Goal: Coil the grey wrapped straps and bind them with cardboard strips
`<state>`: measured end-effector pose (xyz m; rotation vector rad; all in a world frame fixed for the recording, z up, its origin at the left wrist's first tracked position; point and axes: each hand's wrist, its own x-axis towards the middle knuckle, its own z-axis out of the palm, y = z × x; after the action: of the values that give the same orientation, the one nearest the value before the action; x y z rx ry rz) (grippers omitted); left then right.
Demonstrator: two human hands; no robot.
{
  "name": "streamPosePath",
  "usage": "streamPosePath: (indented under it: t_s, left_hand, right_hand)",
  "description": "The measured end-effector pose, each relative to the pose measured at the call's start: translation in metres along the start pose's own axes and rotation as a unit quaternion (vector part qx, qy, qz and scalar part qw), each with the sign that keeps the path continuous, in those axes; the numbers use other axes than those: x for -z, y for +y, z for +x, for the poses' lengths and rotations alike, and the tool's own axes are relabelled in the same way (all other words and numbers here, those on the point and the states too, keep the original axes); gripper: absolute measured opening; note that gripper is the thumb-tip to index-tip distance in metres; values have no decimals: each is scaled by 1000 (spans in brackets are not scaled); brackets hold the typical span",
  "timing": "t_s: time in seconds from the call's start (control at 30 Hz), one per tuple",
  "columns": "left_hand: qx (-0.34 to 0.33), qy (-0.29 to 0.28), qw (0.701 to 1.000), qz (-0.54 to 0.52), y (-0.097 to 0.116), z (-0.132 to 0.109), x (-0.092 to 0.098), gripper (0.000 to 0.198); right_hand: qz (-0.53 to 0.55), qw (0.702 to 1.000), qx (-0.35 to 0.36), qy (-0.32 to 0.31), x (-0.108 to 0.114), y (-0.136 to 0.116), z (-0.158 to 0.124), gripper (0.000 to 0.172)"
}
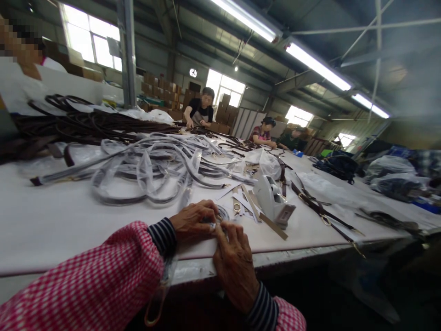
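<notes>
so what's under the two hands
Something curved in clear plastic shows just past the fingers of the left hand and right hand; whatever lies directly beneath them is covered.

Factory workshop, large shed type. Steel roof beams (289,84) exposed, strip lights (317,66) in a row overhead, bare metal post (127,55). Long pale worktop (51,220), shared; co-workers (201,110) along its far side. Dark straps (103,124) heaped in bulk, plus many plastic-sleeved straps (119,200). Tape dispenser (272,202) beside card strips (274,226). Cardboard boxes (161,89) stacked behind; wall clock (193,72), big windows (77,20).
</notes>
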<state>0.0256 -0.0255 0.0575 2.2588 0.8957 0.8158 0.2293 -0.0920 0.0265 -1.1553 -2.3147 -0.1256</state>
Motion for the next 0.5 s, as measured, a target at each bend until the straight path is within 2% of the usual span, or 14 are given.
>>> streamPosePath:
  t_s: [0.27,0.37,0.5]
  left_hand:
    - [24,-15,999,-35,8,5,3,27]
    - [47,-1,998,-32,13,4,-1,20]
    - [119,44,992,-1,20,1,-16,13]
  right_hand:
    - [19,1000,14,15,-4,3,-2,62]
    - [41,999,8,20,-1,3,-1,57]
    - [72,997,12,16,5,11,1,47]
